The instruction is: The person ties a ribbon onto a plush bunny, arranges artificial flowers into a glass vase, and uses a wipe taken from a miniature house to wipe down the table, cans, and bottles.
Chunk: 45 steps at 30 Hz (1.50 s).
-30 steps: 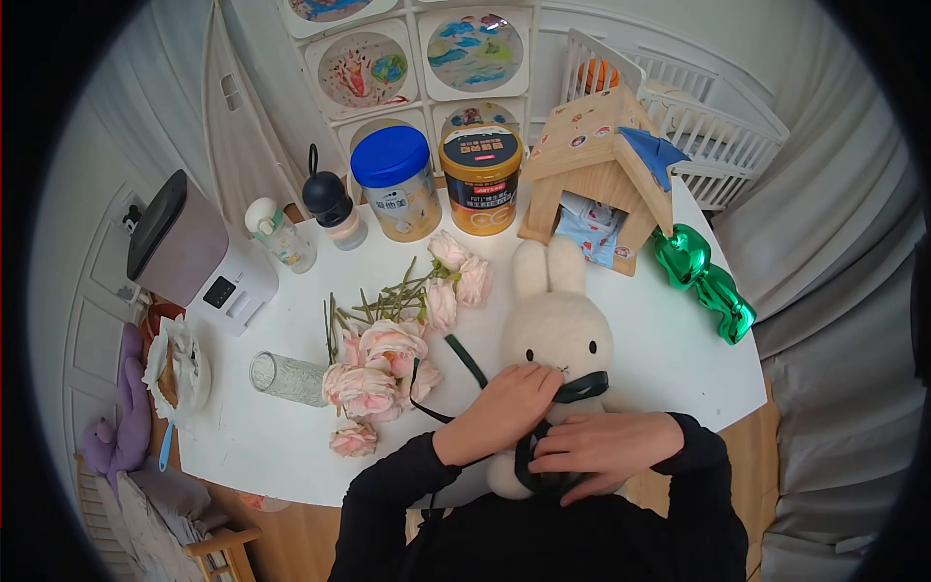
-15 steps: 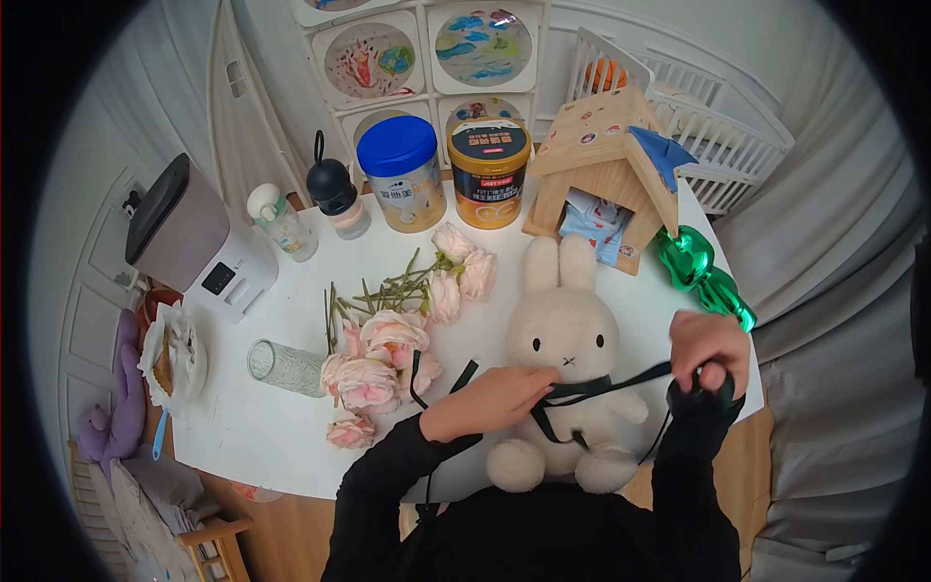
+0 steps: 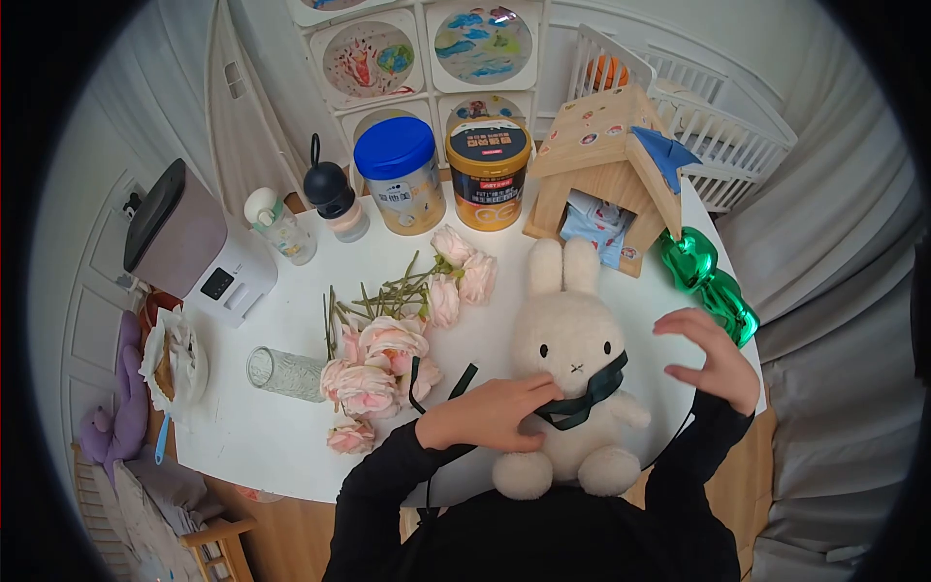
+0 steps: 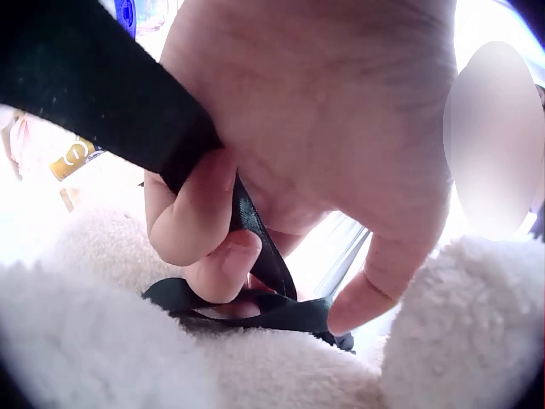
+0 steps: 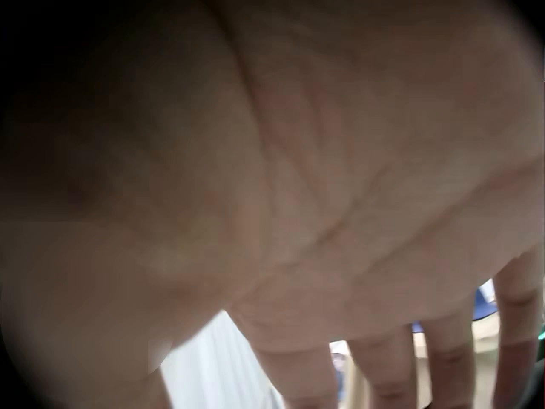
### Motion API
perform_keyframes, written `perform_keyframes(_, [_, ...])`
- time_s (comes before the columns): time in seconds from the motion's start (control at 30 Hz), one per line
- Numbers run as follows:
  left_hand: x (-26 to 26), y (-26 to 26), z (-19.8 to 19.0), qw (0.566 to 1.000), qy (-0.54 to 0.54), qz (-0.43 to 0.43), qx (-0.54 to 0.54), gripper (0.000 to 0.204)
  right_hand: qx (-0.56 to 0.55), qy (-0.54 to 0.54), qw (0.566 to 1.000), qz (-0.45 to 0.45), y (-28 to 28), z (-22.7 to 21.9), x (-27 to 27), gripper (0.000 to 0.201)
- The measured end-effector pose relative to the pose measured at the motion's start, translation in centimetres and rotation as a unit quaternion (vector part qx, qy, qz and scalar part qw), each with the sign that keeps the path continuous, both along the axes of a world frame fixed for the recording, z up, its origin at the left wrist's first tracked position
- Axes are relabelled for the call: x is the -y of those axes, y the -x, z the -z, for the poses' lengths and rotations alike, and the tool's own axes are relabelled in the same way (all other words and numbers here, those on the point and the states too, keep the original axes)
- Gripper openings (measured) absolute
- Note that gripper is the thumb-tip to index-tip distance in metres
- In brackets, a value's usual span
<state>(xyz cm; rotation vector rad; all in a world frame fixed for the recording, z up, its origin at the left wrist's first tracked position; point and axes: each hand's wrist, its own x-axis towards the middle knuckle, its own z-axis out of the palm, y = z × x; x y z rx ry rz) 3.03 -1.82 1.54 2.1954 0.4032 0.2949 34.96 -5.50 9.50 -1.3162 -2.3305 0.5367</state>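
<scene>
A cream plush rabbit [image 3: 555,335] sits upright at the table's front, facing me. Dark green ribbon [image 3: 599,386] loops at its neck and stands up over one cheek. My left hand [image 3: 493,412] is at the rabbit's neck, from the left side. In the left wrist view its curled fingers [image 4: 204,204] grip the ribbon [image 4: 102,94], and a loop of it lies by the thumb against the white plush. My right hand [image 3: 713,359] is raised to the rabbit's right, thumb and fingers spread, holding nothing; the right wrist view is mostly its palm [image 5: 341,213].
Pink roses [image 3: 373,364] and a ribbed glass vase [image 3: 287,374] lie on the white table [image 3: 262,446] at left. Behind stand a blue-lidded can [image 3: 400,179], a gold-rimmed can [image 3: 488,179] and a wooden house [image 3: 596,165]. A green foil balloon [image 3: 703,281] rests at right.
My right hand went from the rabbit's front to the right, pulling the ribbon taut, then let it go and spread its fingers. The ribbon now bunches by the cheek. My left hand stays at the neck.
</scene>
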Motion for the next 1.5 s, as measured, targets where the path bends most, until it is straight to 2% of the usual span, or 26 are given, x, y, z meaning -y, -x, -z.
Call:
perform_keyframes(0.03, [0.1, -0.1, 0.1, 1.000, 0.004, 0.003, -0.001, 0.040, -0.001, 0.004, 1.000, 0.003, 0.9, 0.0, 0.3, 0.048])
perform_keyframes(0.1, [0.2, -0.4, 0.1, 1.000, 0.000, -0.020, 0.022, 0.036, -0.093, 0.089, 0.989, -0.070, 3.1, 0.1, 0.7, 0.046])
perform_keyframes(0.13, [0.3, -0.5, 0.3, 1.000, 0.000, -0.018, 0.022, 0.036, -0.094, 0.089, 0.989, -0.068, 4.3, 0.5, 0.8, 0.046])
perform_keyframes(0.2, [0.3, -0.7, 0.6, 0.998, -0.022, -0.040, 0.042, 0.030, -0.042, 0.219, 0.970, -0.095, 6.2, 1.9, 0.5, 0.040])
perform_keyframes(0.33, [0.3, -0.5, 0.5, 0.996, -0.040, -0.058, 0.051, 0.024, -0.004, 0.126, 0.986, -0.110, 7.4, 3.5, 0.6, 0.027])
perform_keyframes(0.47, [0.4, -0.8, 0.5, 0.994, -0.053, -0.063, 0.065, 0.022, 0.010, 0.136, 0.986, -0.097, 6.9, 4.1, 1.0, 0.019])
perform_keyframes(0.53, [0.6, -1.0, 0.7, 0.994, -0.061, -0.068, 0.065, 0.022, 0.008, 0.067, 0.996, -0.050, 6.4, 4.2, 1.1, 0.018])
perform_keyframes(0.57, [0.5, -1.1, 1.0, 0.990, -0.093, -0.077, 0.073, 0.022, 0.009, 0.066, 0.996, -0.052, 6.4, 3.8, 1.1, 0.018])
perform_keyframes(0.63, [0.6, -1.2, 1.2, 0.985, -0.127, -0.086, 0.081, 0.022, -0.009, 0.030, 0.999, 0.001, 6.4, 2.5, 1.3, 0.014])
perform_keyframes(0.77, [0.6, -1.3, 1.1, 0.979, -0.161, -0.112, 0.064, 0.022, -0.001, 0.043, 0.999, 0.003, 5.5, 1.4, 1.3, 0.018])
perform_keyframes(0.83, [0.5, -1.2, 1.2, 0.972, -0.189, -0.120, 0.077, 0.023, -0.019, 0.146, 0.989, -0.007, 6.3, 0.7, 1.4, 0.022])
perform_keyframes(0.93, [0.5, -1.1, 1.2, 0.969, -0.203, -0.123, 0.073, 0.025, -0.032, 0.142, 0.989, -0.002, 6.8, 2.7, 1.4, 0.028])
perform_keyframes(1.03, [0.7, -1.2, 1.0, 0.972, -0.188, -0.122, 0.067, 0.026, -0.013, 0.109, 0.994, 0.003, 6.6, 4.6, 1.9, 0.024])
perform_keyframes(1.1, [0.9, -1.5, 1.2, 0.974, -0.177, -0.117, 0.083, 0.025, -0.015, 0.129, 0.991, 0.025, 6.5, 4.4, 2.3, 0.019])
perform_keyframes(1.17, [1.0, -1.7, 1.5, 0.973, -0.178, -0.119, 0.089, 0.025, 0.013, 0.076, 0.994, 0.081, 6.1, 4.7, 2.6, 0.014])
perform_keyframes(1.27, [1.0, -1.7, 1.6, 0.971, -0.183, -0.124, 0.093, 0.024, 0.035, 0.098, 0.988, 0.117, 6.1, 4.0, 2.7, 0.010])
perform_keyframes(1.37, [1.0, -1.5, 1.5, 0.971, -0.183, -0.125, 0.089, 0.024, -0.030, 0.102, 0.986, 0.130, 5.3, 4.5, 2.7, 0.017])
perform_keyframes(1.5, [1.1, -1.5, 1.2, 0.976, -0.159, -0.126, 0.072, 0.023, -0.011, 0.132, 0.986, 0.105, 5.3, 4.6, 2.9, 0.018])
